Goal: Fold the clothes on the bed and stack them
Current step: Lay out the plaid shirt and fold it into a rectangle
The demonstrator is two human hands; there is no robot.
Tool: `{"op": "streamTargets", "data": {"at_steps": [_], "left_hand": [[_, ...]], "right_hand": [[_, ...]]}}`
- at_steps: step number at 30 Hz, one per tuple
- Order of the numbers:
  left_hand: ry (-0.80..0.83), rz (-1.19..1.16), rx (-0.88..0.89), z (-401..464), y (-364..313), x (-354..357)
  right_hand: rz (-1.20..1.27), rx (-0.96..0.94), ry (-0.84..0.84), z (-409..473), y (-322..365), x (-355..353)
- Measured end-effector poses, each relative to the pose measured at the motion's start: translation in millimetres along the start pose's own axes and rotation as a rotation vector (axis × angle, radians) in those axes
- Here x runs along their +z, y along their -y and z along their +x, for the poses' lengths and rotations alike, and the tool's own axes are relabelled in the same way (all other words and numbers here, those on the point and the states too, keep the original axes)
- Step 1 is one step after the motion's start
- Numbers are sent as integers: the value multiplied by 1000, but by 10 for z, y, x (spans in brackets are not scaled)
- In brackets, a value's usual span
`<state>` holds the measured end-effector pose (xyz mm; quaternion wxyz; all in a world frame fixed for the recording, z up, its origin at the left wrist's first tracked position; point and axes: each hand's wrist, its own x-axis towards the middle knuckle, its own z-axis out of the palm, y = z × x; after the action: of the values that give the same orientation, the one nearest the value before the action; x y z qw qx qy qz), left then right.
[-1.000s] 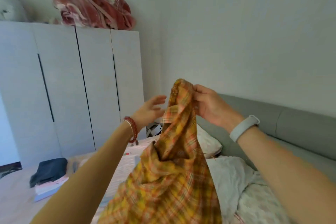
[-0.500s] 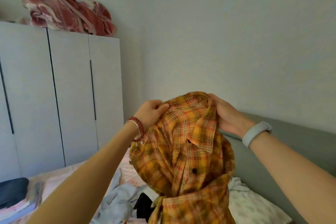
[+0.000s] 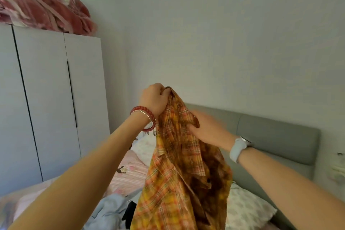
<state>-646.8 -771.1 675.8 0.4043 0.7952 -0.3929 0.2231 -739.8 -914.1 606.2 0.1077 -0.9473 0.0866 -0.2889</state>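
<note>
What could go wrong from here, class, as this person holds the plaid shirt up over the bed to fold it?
1. The plaid shirt hangs bunched from the left hand, gripped at one point; it may go down creased or twisted.
2. The right hand looks blurred and grips only a fold, so it might slip.
3. The light blue garment lies under the hem on the bed; the shirt could land on it and tangle.

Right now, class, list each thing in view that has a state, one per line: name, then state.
Shirt: unfolded, held up above the bed, hanging bunched.
Left hand: fist clenched on the shirt's top edge.
Right hand: blurred, gripping the shirt lower down.
Wardrobe: doors closed.
Blanket: bundled on top of the wardrobe.
Blue garment: crumpled on the bed, unfolded.
</note>
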Motion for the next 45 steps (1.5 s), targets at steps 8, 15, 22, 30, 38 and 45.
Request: {"op": "streamTargets", "data": {"at_steps": [8, 15, 22, 30, 38, 45], "left_hand": [[265, 258, 15, -113, 403, -126], [478, -977, -380, -374, 622, -255], [-442, -423, 177, -683, 366, -329], [-541, -379, 304, -686, 225, -466], [-471, -259, 260, -370, 790, -265], [-94, -2, -200, -75, 2161, 750]], "right_hand": [[77, 160, -154, 79, -150, -269], [588, 184, -363, 29, 175, -168], [788, -15, -725, -241, 676, -137], [642, -123, -966, -167, 1013, -183], [672, 2, -811, 270, 801, 246], [632, 355, -293, 935, 1, 1747]]}}
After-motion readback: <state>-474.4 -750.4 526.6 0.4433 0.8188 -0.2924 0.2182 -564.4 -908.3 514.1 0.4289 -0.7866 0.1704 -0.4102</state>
